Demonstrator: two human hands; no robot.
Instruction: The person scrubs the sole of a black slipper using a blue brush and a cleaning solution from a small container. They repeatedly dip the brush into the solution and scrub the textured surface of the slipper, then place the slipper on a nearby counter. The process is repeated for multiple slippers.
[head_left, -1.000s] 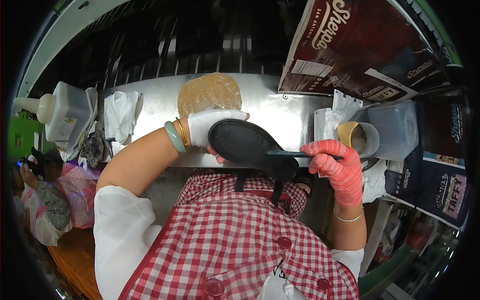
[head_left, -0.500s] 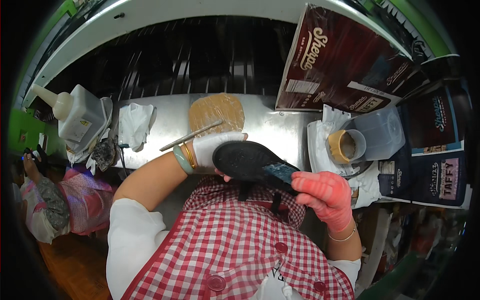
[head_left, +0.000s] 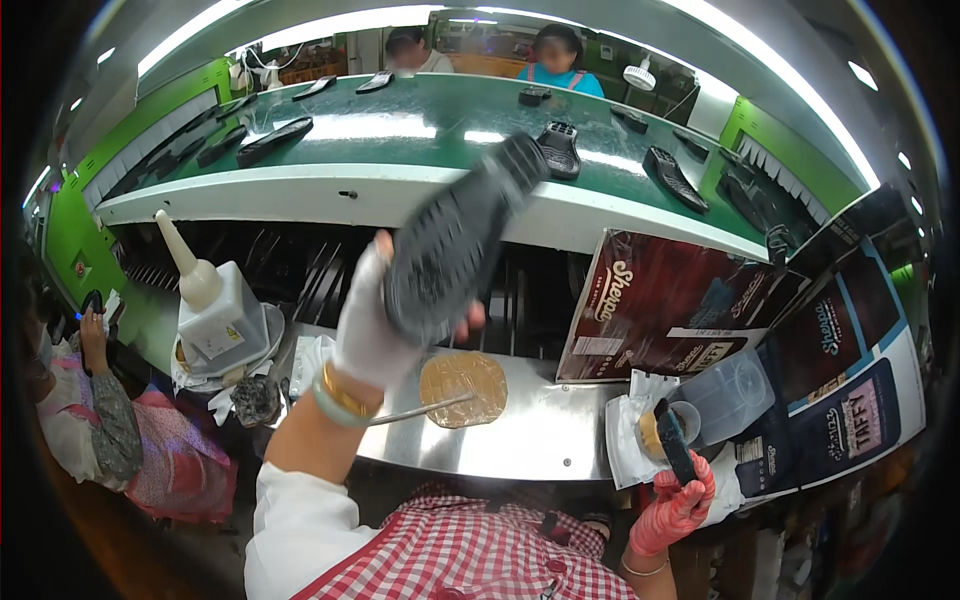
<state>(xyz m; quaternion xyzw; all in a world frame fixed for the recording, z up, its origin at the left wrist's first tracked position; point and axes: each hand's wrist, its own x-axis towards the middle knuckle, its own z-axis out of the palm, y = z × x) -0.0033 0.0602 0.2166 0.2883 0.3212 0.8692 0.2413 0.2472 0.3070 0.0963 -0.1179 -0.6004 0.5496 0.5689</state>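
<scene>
A black shoe sole [head_left: 445, 255], its ridged tread side showing and blurred by motion, is raised in front of the conveyor. My left hand [head_left: 372, 325], in a white glove with the fingertips bare, is closed around its lower end. At the right, my right hand [head_left: 676, 508] in a pink-red glove grips a dark, flat brush-like tool [head_left: 676, 445]. That tool leans at the tan-rimmed cup [head_left: 650, 438]; whether its tip is inside cannot be made out. Below the sole, a metal rod [head_left: 425, 408] lies partly across a tan round pad [head_left: 480, 390] on the metal ledge.
A green conveyor belt [head_left: 400, 150] carries several black soles; two people sit beyond it. A white squeeze bottle [head_left: 215, 310] stands left. Dark red cardboard [head_left: 670, 310] and a clear plastic container [head_left: 735, 395] are at right. Another person [head_left: 170, 430] works at far left.
My left hand has lifted the sole up and away toward the conveyor. My right hand has left the sole and moved right, beside the cup. The view has tilted up, showing the belt.
</scene>
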